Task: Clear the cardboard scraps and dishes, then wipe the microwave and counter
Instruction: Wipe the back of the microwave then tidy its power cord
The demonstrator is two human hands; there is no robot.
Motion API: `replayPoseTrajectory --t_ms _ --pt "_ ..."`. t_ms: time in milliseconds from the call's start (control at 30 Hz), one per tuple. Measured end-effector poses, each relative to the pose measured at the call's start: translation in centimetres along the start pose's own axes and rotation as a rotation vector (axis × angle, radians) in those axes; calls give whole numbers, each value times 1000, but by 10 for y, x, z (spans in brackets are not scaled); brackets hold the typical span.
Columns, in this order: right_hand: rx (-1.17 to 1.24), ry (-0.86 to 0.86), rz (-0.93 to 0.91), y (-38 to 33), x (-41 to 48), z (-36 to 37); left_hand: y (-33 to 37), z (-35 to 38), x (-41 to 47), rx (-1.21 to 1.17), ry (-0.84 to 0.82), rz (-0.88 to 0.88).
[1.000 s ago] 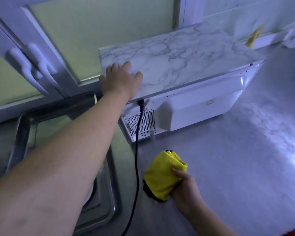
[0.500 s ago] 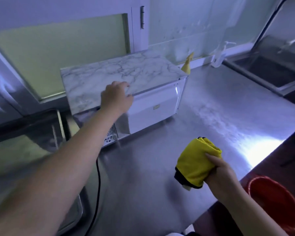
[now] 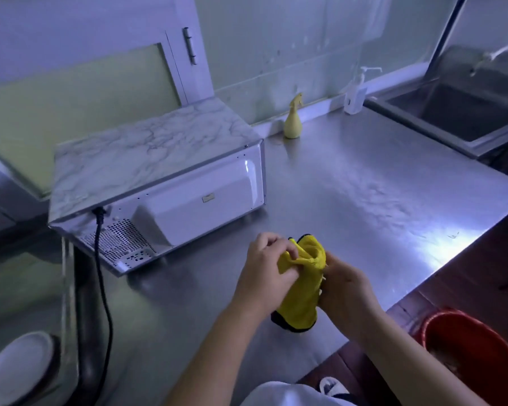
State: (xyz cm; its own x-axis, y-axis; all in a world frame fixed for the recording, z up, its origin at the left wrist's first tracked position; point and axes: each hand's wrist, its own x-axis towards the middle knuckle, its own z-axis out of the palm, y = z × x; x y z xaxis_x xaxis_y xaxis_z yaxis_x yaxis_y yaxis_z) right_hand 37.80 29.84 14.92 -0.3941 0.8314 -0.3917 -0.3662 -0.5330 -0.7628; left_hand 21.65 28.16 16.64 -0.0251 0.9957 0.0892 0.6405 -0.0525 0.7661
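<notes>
A yellow cloth (image 3: 302, 291) with a dark edge is bunched upright between both my hands, just above the steel counter (image 3: 364, 194). My left hand (image 3: 266, 269) pinches the cloth's top fold from the left. My right hand (image 3: 345, 284) grips its right side. The white microwave (image 3: 188, 200) with a marble-patterned top (image 3: 147, 150) stands to the upper left, its back panel turned toward me. Neither hand touches it.
A black power cord (image 3: 104, 303) hangs from the microwave's back. White dishes (image 3: 15, 367) sit in the sink at lower left. A yellow spray bottle (image 3: 293, 120) and a pump bottle (image 3: 355, 92) stand by the wall. A second sink (image 3: 464, 112) is far right; a red bucket (image 3: 469, 356) is on the floor.
My left hand left the microwave's top and came down to the cloth. Both hands now hold the cloth together. The view shifted right and back.
</notes>
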Motion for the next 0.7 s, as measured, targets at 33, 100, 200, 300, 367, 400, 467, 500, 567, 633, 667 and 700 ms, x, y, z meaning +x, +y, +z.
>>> replayPoseTrajectory --t_ms 33,100,200,300,367,400,467,500,567,633,667,700 --pt "5 -30 6 -8 5 -13 6 8 3 -3 48 8" --pt "25 -86 30 -25 14 -41 18 25 10 -25 93 37" --pt "-8 -97 74 -44 26 -87 37 51 15 -6 84 41" --pt "-36 -140 148 -53 34 -132 50 74 20 115 59 47" --pt "-64 -173 213 -56 37 -155 57 85 22 186 35 -14" --pt "-75 -179 238 -56 37 -164 60 90 22 211 17 -51" --pt "-86 -199 260 -56 39 -177 64 94 22 261 -25 -108" --pt "-93 -217 251 -56 40 -181 66 95 22 272 -50 -126" --pt "-120 -238 204 -58 42 -186 69 96 23 255 -107 -141" --pt "-114 -277 149 -62 45 -193 71 97 23 218 -148 -143" --pt "-95 -312 137 -64 46 -196 72 99 23 203 -154 -147" --pt "-94 -339 126 -67 46 -200 72 100 21 199 -154 -150"
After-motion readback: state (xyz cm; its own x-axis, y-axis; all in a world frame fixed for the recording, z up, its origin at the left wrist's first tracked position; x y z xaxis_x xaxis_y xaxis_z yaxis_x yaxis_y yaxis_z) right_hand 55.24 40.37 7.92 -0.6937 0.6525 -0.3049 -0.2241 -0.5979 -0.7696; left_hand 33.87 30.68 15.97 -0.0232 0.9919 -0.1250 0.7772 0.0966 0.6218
